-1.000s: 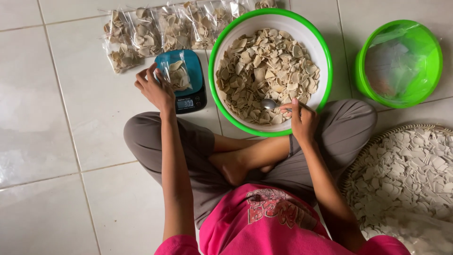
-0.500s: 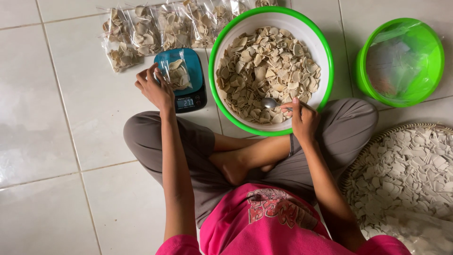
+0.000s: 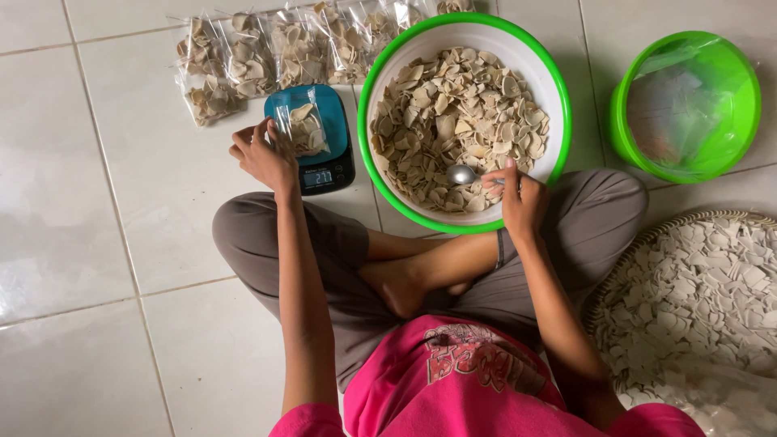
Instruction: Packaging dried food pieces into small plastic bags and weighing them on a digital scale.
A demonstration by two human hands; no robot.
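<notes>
Several filled bags (image 3: 267,57) are lying finished; the left hand (image 3: 263,158) is pinching a part-filled bag (image 3: 303,129) on the scale (image 3: 328,166). The right hand (image 3: 518,198) is grasping a spoon (image 3: 463,174) in the still-full bowl (image 3: 558,97).

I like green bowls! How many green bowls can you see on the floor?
2. The big green-rimmed bowl of chips sits in front of the person's legs, with the right hand at its edge. The smaller green bowl holding clear plastic sits to its right.

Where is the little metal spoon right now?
In the head view, the spoon lies on the chips at the near edge of the big green-rimmed bowl, its handle in the right hand.
</notes>
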